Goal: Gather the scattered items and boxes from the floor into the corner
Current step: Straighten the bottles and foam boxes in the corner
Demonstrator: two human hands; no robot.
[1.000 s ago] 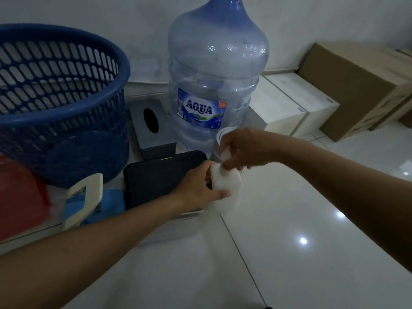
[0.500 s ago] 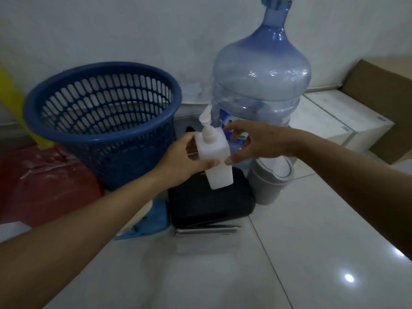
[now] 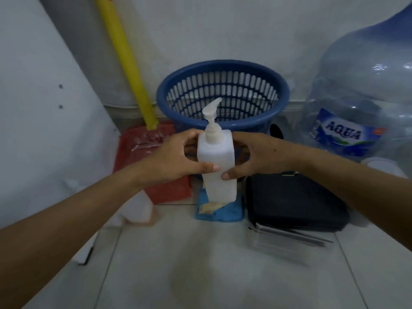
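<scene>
A red dustpan (image 3: pixel 142 150) leans in the corner. The left hand (image 3: pixel 171 159) and right hand (image 3: pixel 256 157) pinch a white pump bottle (image 3: pixel 217 161) upright above a blue cloth (image 3: pixel 223 210), before the basket (image 3: pixel 223 94); right lie a black case (image 3: pixel 294 201) and jug (image 3: pixel 361 97).

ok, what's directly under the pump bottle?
Beneath the white pump bottle, held by the left hand and right hand, lies a blue cloth with a pale scrap on it. The bottle covers the cloth's far end; contact can't be judged.
</scene>
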